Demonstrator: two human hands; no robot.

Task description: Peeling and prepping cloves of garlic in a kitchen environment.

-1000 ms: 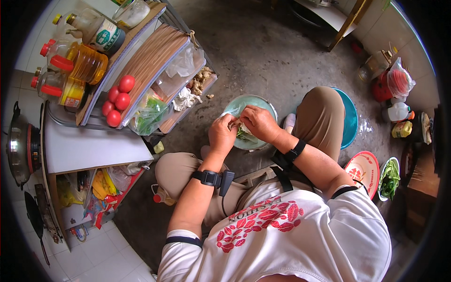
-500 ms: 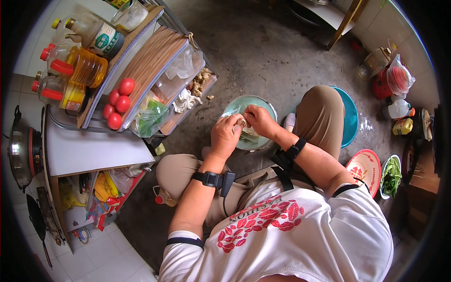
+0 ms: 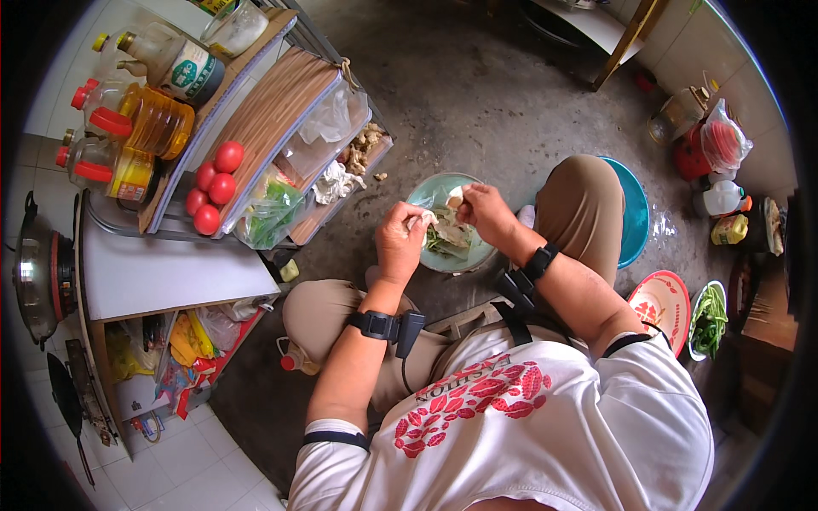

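At the far left edge of the frame a metal pot (image 3: 34,277) is seen on a stove, and above it, in the upper left, bottles of yellow oil (image 3: 141,119) are ranged on a shelf. Just right of them four red tomatoes (image 3: 211,186) are lined up along the shelf edge, with clear plastic bags (image 3: 302,162) of greens and pale roots packed in the crate beside them. Left of centre, the left hand (image 3: 400,243) is closed on a small white piece (image 3: 423,221), pinched between thumb and fingertips; what exactly the piece is cannot be told. It is held just above the left rim of a pale green bowl (image 3: 430,192), which is set on the grey floor at the centre of the frame, between the knees, with green scraps and white peelings in it. Immediately right, the right hand (image 3: 486,213) is curled over the bowl, near the left hand; whether anything is gripped in it cannot be told. Further right, a teal basin (image 3: 635,217) is partly hidden behind the knee, and at the lower right a red patterned plate (image 3: 665,302) and a dish of green beans (image 3: 707,319) are laid side by side.
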